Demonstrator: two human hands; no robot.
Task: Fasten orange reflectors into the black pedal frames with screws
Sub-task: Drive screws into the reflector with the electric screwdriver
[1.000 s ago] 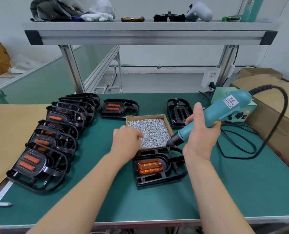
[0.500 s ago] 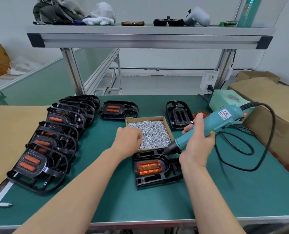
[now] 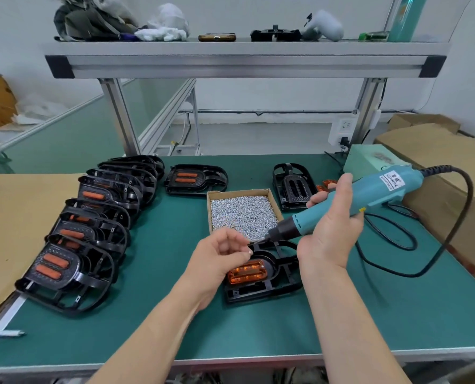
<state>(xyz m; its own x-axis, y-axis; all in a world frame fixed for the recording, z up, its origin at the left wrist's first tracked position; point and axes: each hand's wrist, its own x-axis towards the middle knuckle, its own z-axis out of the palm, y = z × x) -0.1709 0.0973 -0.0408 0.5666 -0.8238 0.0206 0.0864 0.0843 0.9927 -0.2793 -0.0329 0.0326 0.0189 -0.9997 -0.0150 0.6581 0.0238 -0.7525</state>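
A black pedal frame point(image 3: 258, 292) lies on the green mat in front of me with an orange reflector point(image 3: 246, 272) seated in it. Just above its left side, my left hand point(image 3: 217, 259) has its fingers curled, and thumb and fingertips pinch what looks like a small screw. My right hand point(image 3: 331, 234) grips a teal electric screwdriver point(image 3: 374, 192), tilted down to the left. Its dark tip sits close to my left fingertips, over the frame's far end. Behind the frame is a cardboard box of silver screws point(image 3: 209, 214).
Several finished pedals point(image 3: 92, 234) overlap in a row at the left, and one more point(image 3: 196, 178) lies behind the box. An empty frame point(image 3: 291, 187) and loose reflectors point(image 3: 326, 185) sit at the right. The screwdriver's black cable point(image 3: 397, 239) loops to a green power unit point(image 3: 369, 159); cardboard boxes point(image 3: 446, 162) stand beyond.
My left hand has lifted out of the screw box and drawn back over the pedal frame, fingers pinched. My right hand has lowered the screwdriver so its tip nears my left fingertips.
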